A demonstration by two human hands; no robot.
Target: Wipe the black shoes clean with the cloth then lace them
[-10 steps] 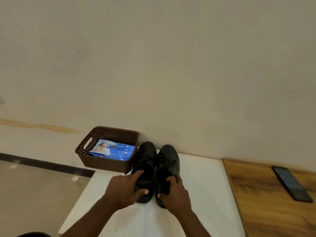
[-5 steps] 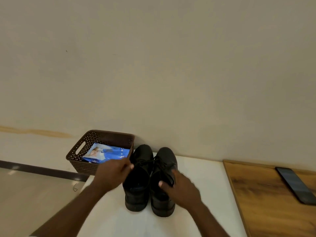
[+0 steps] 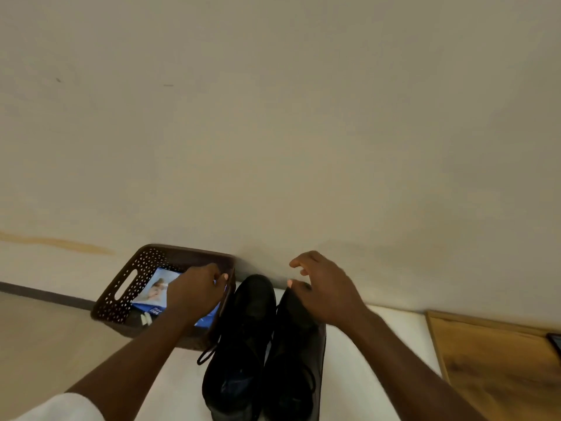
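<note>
While two black shoes stand side by side on a white tabletop (image 3: 379, 344), toes toward a beige wall (image 3: 273, 132), laces are seen being drawn outward by both hands. The left shoe (image 3: 239, 344) is flanked by the left hand (image 3: 194, 291), whose fingers are curled and pinched on a dark lace (image 3: 220, 326) that runs taut from the fingertips down to the shoe, a loose loop hanging beside it. The right shoe (image 3: 293, 360) is partly covered by the right hand (image 3: 324, 288), whose thumb and forefinger appear pinched at the shoe's upper edge while the other fingers are spread and lifted; whether a lace is actually held there cannot be told. A brown perforated basket (image 3: 121, 293) containing a blue packet (image 3: 151, 294) is set just beside the left shoe, against the wall. A wooden board (image 3: 501, 360) lies to the right, with a dark phone (image 3: 555, 341) at the frame's edge. No cloth is identifiable.
</note>
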